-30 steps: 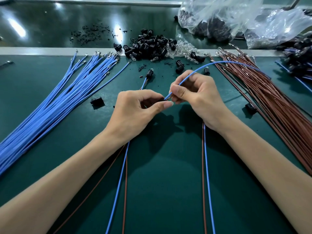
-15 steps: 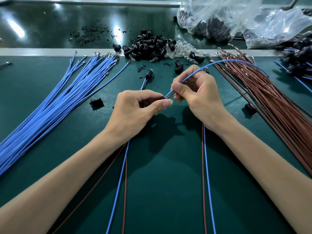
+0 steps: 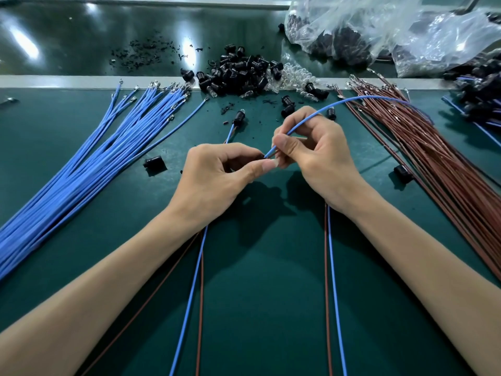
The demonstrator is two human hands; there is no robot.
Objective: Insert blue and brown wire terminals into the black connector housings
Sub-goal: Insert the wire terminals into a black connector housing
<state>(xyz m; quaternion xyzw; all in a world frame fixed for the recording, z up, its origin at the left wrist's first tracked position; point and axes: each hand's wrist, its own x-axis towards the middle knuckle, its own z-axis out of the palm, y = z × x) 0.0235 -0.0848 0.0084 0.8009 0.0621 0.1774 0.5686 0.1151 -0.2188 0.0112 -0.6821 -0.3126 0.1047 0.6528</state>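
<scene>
My left hand (image 3: 219, 175) curls round a small black connector housing (image 3: 262, 157), mostly hidden by thumb and fingers. My right hand (image 3: 314, 156) pinches a blue wire (image 3: 303, 121) near its end, and the tip meets the housing between my two hands. That wire arches up and right over the brown wire bundle (image 3: 439, 169). A fan of blue wires (image 3: 89, 169) lies at the left. A pile of black housings (image 3: 241, 74) sits at the back centre.
A finished housing with wires (image 3: 238, 118) lies behind my hands. Loose housings lie at left (image 3: 155, 162) and right (image 3: 402, 172). Blue and brown wire pairs (image 3: 329, 267) run under my forearms toward me. Plastic bags (image 3: 379, 31) of parts sit back right.
My right hand has slid down the blue wire toward my left thumb, and the gap between the hands has closed. The left hand has stayed in place.
</scene>
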